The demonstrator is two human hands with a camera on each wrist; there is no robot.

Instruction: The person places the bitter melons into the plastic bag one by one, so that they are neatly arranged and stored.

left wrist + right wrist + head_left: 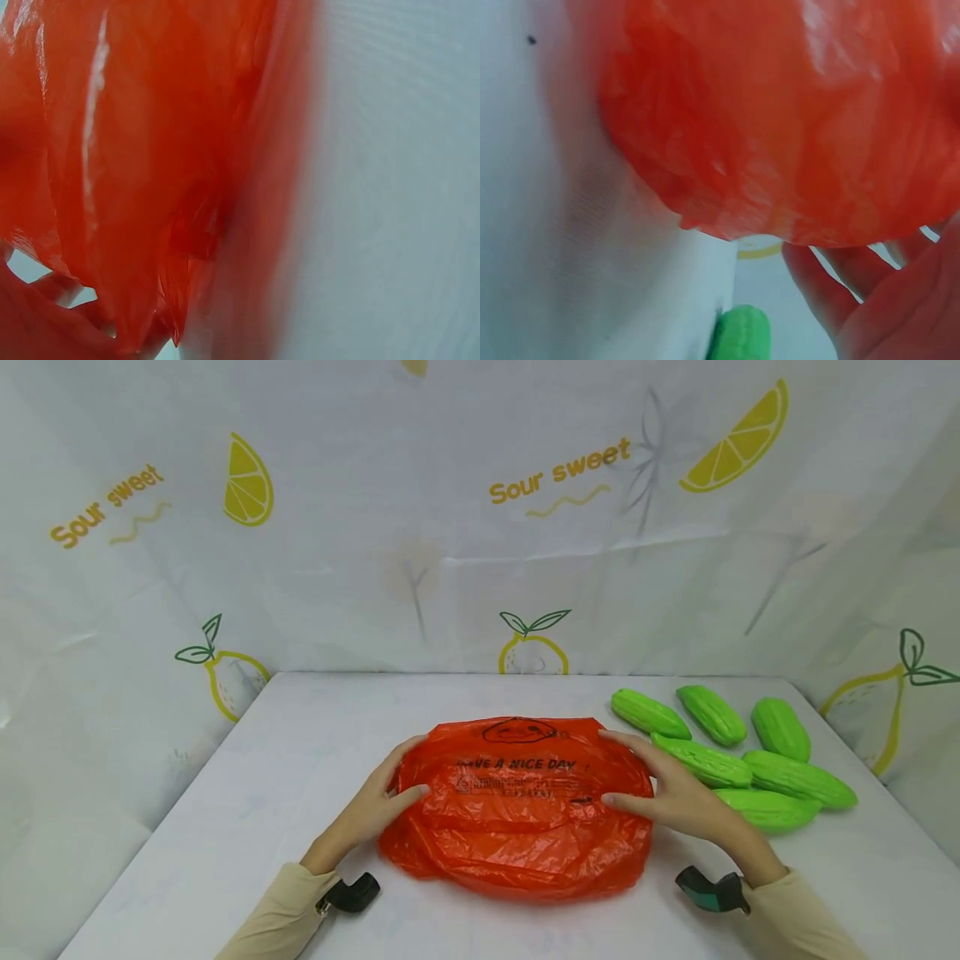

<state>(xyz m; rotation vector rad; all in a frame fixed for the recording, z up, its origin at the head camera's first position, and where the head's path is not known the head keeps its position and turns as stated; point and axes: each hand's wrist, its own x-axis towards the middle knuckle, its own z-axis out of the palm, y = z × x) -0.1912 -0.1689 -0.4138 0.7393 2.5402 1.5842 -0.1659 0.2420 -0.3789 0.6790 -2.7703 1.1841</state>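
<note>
A crinkled red plastic bag (517, 852), printed with black lettering, stands bulging on the white table. My left hand (382, 797) grips its left side, thumb on the front and fingers round the upper edge. On the opposite side my right hand (678, 793) holds the bag the same way. Red plastic (127, 112) fills much of the left wrist view, with fingers partly hidden behind it. In the right wrist view the fingers (855, 270) reach along the bag's (765, 112) edge. What lies inside the bag is hidden.
Several bright green, ridged gourds (798, 777) lie grouped on the table to the right, close behind my right hand. White cloth with lemon prints (532, 652) hangs along the back and sides of the table (225, 827). Black wrist devices (352, 893) sit under both forearms.
</note>
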